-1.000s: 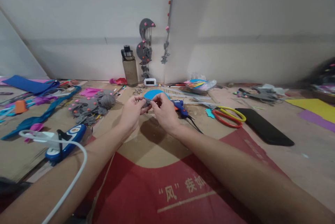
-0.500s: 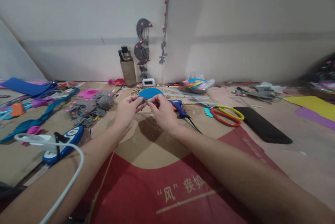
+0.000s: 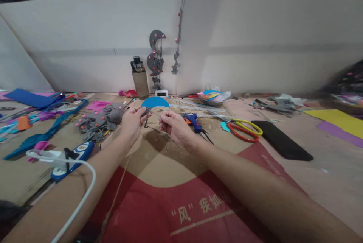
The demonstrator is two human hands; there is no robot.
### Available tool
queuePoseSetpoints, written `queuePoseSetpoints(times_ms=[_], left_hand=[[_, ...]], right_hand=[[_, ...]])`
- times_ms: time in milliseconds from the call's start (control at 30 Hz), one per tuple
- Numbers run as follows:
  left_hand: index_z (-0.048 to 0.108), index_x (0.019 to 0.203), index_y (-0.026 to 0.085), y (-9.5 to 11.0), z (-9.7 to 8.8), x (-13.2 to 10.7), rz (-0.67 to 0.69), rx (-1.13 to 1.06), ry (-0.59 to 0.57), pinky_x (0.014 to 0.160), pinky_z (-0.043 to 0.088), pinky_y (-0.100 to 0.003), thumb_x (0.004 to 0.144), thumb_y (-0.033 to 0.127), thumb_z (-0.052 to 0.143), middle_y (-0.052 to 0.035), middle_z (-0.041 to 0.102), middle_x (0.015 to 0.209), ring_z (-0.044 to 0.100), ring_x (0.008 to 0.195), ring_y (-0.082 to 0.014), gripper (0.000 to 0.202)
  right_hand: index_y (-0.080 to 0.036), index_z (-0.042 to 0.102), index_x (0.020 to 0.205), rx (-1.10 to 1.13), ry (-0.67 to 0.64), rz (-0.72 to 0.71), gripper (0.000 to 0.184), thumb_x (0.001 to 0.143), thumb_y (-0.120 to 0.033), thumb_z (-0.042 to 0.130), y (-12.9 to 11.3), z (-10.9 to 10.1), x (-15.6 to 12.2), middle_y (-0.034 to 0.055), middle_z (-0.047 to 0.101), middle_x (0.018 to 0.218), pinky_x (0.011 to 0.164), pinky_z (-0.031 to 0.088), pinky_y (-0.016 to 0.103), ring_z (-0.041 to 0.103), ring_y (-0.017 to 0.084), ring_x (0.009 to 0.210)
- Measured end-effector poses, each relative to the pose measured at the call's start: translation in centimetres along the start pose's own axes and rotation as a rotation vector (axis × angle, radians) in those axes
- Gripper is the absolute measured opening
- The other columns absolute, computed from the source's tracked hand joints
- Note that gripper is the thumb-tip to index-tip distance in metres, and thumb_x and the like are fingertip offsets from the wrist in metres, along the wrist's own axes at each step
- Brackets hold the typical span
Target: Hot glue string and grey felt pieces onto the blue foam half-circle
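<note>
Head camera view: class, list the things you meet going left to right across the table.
Blue felt sheet → pile of grey felt cut-outs → left hand pinching a small grey piece → right hand → blue glue gun → red-and-yellow-handled scissors → flat black case → yellow foam sheet.

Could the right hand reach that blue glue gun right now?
Probably yes: the blue glue gun lies just beside the right hand, nothing between, though its fingers pinch a thin thread.

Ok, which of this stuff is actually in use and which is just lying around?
In use: left hand, right hand, small grey piece, thin thread.
Lying about: glue gun, scissors, bottle, blue disc, grey felt pile.
</note>
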State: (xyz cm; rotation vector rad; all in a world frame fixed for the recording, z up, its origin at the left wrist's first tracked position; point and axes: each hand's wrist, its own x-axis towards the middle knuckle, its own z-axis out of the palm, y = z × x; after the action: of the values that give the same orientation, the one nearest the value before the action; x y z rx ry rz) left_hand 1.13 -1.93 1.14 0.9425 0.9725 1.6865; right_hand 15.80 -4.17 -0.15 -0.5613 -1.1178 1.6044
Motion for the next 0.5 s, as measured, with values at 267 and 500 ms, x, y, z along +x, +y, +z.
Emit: queuePoseSetpoints(times_ms=[267,500], left_hand=[[0.062,0.07,0.009,-0.21,-0.27,0.26,-0.023,-0.014,0.04,0.066,0.053,-0.022,0.066,0.013,0.067,-0.0051,0.066,0.069,0.065,0.064,-0.0118,0.007],[0.063,0.07,0.009,-0.03,-0.43,0.29,-0.041,-0.027,0.068,0.067,0.053,-0.022,0.065,0.012,0.068,-0.004,0.066,0.069,0.065,0.064,-0.0116,0.008]], right_hand=[[-0.02,0.043,0.068,0.02,0.046,-0.021,0.016,0.061,-0.017,0.057,-0.01,0.02,0.23,-0.0053,0.048,0.067,0.058,0.029,0.023,0.041,0.009,0.062],[-0.02,0.041,0.067,0.034,0.066,0.002,0.015,0.062,-0.021,0.054,-0.67,-0.2,0.43,-0.0036,0.046,0.07,0.062,0.031,0.024,0.042,0.011,0.067]])
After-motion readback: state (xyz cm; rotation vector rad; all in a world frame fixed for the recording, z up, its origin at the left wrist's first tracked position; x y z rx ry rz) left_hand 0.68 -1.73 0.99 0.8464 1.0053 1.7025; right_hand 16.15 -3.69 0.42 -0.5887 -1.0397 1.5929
